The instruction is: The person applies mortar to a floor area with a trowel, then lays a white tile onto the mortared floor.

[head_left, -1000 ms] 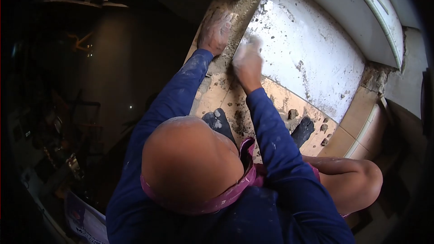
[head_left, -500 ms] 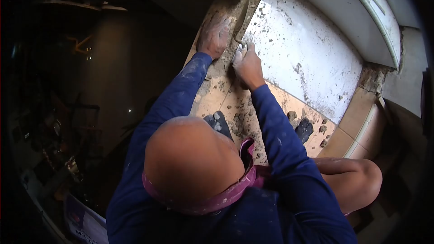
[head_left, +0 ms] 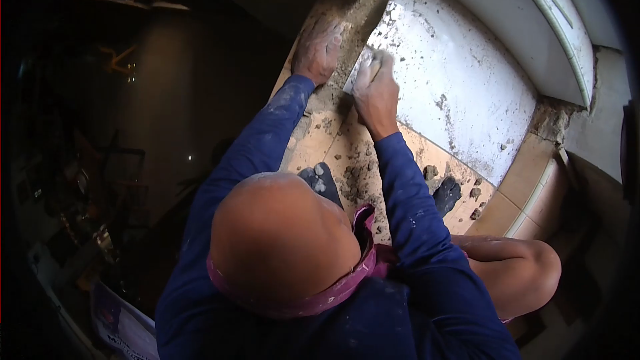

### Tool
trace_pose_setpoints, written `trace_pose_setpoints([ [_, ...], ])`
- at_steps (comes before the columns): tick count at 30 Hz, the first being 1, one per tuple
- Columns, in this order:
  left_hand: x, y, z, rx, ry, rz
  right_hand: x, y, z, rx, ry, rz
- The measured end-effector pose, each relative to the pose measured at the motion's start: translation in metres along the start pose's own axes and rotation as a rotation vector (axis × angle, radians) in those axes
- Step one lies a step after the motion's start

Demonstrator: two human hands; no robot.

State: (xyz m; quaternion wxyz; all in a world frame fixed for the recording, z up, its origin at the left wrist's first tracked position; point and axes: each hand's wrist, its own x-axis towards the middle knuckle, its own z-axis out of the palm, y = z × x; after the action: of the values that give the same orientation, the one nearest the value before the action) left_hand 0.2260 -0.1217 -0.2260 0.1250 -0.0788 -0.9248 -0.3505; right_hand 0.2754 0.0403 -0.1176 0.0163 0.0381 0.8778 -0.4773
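My left hand [head_left: 316,52] lies flat on the mortar-covered strip [head_left: 362,21] with its fingers stretched forward and nothing visible in them. To its right, my right hand [head_left: 377,97] is closed around the handle of a trowel [head_left: 377,67]. The trowel's blade is mostly hidden or blends with the pale surface. This hand is over the left edge of a white, dirt-specked panel [head_left: 460,73]. Dust covers the fingers of both hands.
Crumbled mortar [head_left: 357,177] and lumps [head_left: 475,193] lie on the tan tiles [head_left: 310,147] around my dark footwear [head_left: 447,195]. A white curved ledge [head_left: 550,10] borders the panel at the right. A printed bag [head_left: 120,323] is at lower left; the left side is dark.
My right hand has moved slightly right and turned, and the long trowel blade that pointed up along the strip no longer shows there. My left hand stays in place.
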Motion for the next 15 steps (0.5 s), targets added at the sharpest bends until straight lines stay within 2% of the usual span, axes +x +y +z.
trace_pose_setpoints([
  [2,-0.008,-0.001,0.003,-0.011,0.006,-0.011,-0.002,0.017,0.012,-0.051,-0.098,0.099],
  [5,0.010,-0.001,0.002,-0.018,0.022,0.011,0.012,0.027,0.008,-0.077,-0.191,0.127],
  [8,-0.008,0.001,0.001,-0.043,0.011,-0.024,0.004,0.018,0.009,-0.108,-0.094,0.124],
  [11,0.015,0.000,0.003,-0.126,0.024,-0.005,0.011,0.043,0.004,-0.140,-0.167,0.018],
  [13,0.021,0.003,0.007,-0.212,0.003,-0.004,0.009,0.024,-0.020,0.000,-0.121,0.150],
  [15,0.050,0.020,-0.001,0.098,-0.115,0.271,0.012,0.021,-0.034,0.052,-0.035,0.196],
])
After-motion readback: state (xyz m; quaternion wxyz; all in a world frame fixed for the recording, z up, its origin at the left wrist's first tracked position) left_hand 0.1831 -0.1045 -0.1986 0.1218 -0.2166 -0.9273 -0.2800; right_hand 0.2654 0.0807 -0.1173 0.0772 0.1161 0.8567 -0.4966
